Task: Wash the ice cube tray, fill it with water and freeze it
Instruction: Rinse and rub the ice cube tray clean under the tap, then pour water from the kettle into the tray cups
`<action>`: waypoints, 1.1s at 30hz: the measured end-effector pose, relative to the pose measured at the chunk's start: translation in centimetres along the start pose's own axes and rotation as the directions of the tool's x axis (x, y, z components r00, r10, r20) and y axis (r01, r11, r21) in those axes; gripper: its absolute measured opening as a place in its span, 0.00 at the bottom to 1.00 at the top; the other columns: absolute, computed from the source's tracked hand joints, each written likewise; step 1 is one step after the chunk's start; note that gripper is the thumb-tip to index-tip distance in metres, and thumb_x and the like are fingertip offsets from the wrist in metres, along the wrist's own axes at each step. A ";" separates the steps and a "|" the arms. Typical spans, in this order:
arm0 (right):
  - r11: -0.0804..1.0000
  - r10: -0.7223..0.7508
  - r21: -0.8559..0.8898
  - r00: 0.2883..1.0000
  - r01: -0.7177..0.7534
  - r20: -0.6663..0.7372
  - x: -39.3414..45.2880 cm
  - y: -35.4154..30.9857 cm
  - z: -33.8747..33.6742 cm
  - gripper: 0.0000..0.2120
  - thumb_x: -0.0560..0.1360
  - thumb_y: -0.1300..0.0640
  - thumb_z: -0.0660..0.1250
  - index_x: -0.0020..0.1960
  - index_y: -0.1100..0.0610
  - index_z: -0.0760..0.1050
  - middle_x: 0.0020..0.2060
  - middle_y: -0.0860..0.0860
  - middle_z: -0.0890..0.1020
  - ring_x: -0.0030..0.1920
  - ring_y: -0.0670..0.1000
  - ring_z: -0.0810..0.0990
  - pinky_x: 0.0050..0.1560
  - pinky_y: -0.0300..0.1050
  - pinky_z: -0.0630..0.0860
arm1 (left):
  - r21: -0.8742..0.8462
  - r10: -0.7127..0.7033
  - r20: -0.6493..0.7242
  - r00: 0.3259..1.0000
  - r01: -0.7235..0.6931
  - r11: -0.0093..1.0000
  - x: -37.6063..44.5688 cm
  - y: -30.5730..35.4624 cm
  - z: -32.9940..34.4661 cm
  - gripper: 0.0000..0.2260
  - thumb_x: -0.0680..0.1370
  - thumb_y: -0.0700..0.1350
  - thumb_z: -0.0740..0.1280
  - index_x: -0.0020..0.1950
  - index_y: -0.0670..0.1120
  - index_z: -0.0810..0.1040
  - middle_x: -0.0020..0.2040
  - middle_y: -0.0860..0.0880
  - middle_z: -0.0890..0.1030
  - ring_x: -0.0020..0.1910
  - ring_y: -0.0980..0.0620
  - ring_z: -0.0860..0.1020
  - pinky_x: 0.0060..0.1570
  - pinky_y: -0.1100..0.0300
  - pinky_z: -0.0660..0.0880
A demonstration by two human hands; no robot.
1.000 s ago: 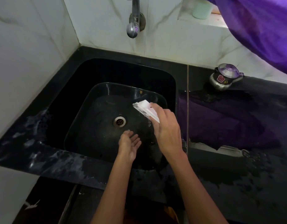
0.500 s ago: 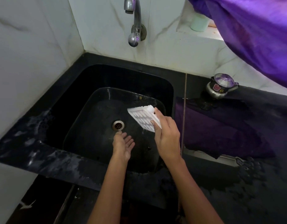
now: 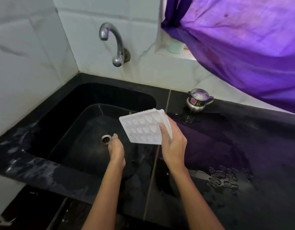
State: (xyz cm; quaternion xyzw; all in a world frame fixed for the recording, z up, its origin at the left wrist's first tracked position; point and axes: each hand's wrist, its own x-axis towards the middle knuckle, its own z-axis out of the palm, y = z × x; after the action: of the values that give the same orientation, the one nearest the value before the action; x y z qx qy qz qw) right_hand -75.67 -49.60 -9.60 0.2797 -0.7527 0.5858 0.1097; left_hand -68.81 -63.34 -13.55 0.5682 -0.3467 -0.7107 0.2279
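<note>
The white ice cube tray is held over the right side of the black sink, its moulded cells facing me. My right hand grips the tray's right edge, thumb on the front face and fingers behind. My left hand hangs empty over the basin, fingers straight and pointing toward the drain, a little left of and below the tray. The steel tap sticks out of the tiled wall above the sink; no water runs from it.
A small steel lidded pot stands on the black counter right of the sink. A purple cloth hangs over the counter's back right. A pale green cup sits on the ledge. Water puddles lie on the counter.
My right hand has raised and turned the tray, so its cells now face me more fully. My left hand has stayed empty over the drain. The camera tilted up, showing the tap.
</note>
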 end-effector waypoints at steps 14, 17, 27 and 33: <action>0.659 0.750 0.254 0.644 -0.708 -0.152 3.4 8.6 -13.9 0.12 0.78 0.49 0.63 0.59 0.52 0.69 0.52 0.49 0.77 0.53 0.53 0.78 0.57 0.55 0.76 | 0.071 0.313 0.283 0.907 -0.345 0.936 -5.6 -5.1 7.4 0.12 0.80 0.48 0.62 0.56 0.42 0.79 0.50 0.45 0.84 0.50 0.49 0.83 0.50 0.53 0.80; 0.657 0.753 0.167 0.631 -0.735 -0.184 3.0 9.8 -15.7 0.10 0.78 0.49 0.63 0.54 0.54 0.70 0.50 0.51 0.78 0.49 0.53 0.77 0.50 0.49 0.74 | 0.150 0.315 0.299 0.901 -0.371 0.917 -6.1 -6.4 8.4 0.09 0.78 0.43 0.65 0.56 0.42 0.80 0.50 0.45 0.83 0.49 0.48 0.83 0.48 0.53 0.81; 0.634 0.644 -0.361 0.726 -0.684 -0.242 2.1 11.3 -18.2 0.06 0.74 0.51 0.64 0.41 0.53 0.73 0.38 0.51 0.77 0.39 0.55 0.73 0.38 0.45 0.67 | 0.399 0.335 0.256 0.907 -0.415 0.818 -5.9 -7.8 10.0 0.10 0.75 0.40 0.69 0.56 0.44 0.81 0.43 0.53 0.82 0.49 0.50 0.81 0.55 0.50 0.78; 0.576 0.658 -0.445 0.712 -0.686 -0.245 2.1 12.2 -18.4 0.16 0.71 0.56 0.64 0.28 0.57 0.63 0.26 0.50 0.69 0.28 0.52 0.68 0.28 0.41 0.60 | 0.445 0.351 0.246 0.903 -0.427 0.787 -5.7 -7.6 10.0 0.10 0.75 0.40 0.69 0.56 0.45 0.81 0.46 0.52 0.82 0.49 0.50 0.80 0.56 0.49 0.78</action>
State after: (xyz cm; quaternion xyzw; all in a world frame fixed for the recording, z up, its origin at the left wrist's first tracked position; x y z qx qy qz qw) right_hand -87.06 -30.97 -13.27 -0.0809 -0.9244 0.3714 -0.0316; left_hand -76.48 -51.90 -14.45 0.4679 -0.6406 -0.5779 0.1918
